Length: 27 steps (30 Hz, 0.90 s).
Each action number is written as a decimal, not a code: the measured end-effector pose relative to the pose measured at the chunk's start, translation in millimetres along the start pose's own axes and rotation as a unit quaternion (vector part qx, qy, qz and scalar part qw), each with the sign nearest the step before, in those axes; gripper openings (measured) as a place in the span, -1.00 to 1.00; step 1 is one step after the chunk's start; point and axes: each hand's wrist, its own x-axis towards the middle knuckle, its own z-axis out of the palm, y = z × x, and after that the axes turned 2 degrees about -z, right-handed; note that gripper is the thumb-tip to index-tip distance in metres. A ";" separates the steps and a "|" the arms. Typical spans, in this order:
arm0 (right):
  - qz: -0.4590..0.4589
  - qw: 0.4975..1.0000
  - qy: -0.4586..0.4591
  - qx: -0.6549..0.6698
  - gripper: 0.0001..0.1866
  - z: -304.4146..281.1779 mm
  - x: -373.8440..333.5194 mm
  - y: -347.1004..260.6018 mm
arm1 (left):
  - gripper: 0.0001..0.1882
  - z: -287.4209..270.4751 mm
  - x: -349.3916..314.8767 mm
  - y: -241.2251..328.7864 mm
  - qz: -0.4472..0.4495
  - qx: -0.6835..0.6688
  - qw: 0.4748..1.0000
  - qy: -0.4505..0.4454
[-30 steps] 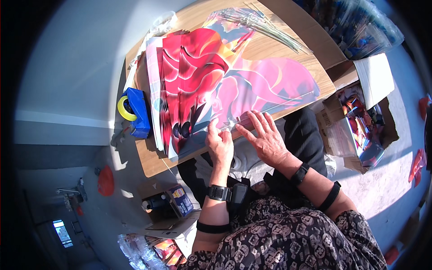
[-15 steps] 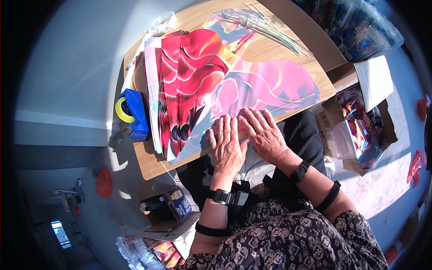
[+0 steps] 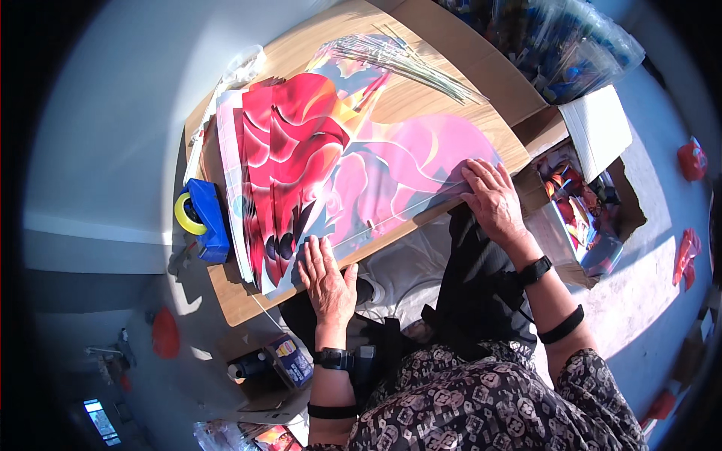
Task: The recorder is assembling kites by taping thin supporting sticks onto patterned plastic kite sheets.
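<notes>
On the wood-grain tabletop (image 3: pixel 316 37), a translucent printed sheet (image 3: pixel 421 161) in pink, grey and yellow is lying flat, its long straight side running beside the near table edge and its curved side facing away. Near the left end of that straight side, the left hand (image 3: pixel 329 289) is resting palm down, fingers straight and close together, thumb standing apart; it is gripping nothing, only touching the sheet with its fingers. Toward the sheet's right end, the right hand (image 3: pixel 495 203) is lying open in the same way, its fingers slightly spread and bent over the border, also gripping nothing. The two hands are staying well apart, with most of the straight side showing between them.

To the left, glossy red printed sheets (image 3: pixel 293 135) are overlapping the translucent one, and white-edged sheets (image 3: pixel 229 188) are showing along their left side. Across the far part of the table, a bundle of thin sticks (image 3: pixel 410 64) is lying slantwise. At the left table edge, a blue tape dispenser (image 3: pixel 209 222) is holding a yellow tape roll (image 3: pixel 181 216). Right of the table, an open cardboard carton (image 3: pixel 535 195) is holding colourful printed pieces (image 3: pixel 579 207).
</notes>
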 end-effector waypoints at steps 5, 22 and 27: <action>0.060 0.989 0.037 0.127 -0.72 -14.0 13.6 42.8 | -0.22 1.8 0.2 -0.2 0.007 -0.010 1.000 0.016; 0.091 0.970 -0.012 0.224 -0.89 -17.1 64.7 61.2 | -0.29 -5.3 19.3 12.1 0.011 -0.098 0.990 0.103; 0.196 0.935 -0.061 0.291 -0.83 -29.7 75.0 58.5 | -0.36 -7.8 34.7 27.9 0.049 -0.107 0.984 0.134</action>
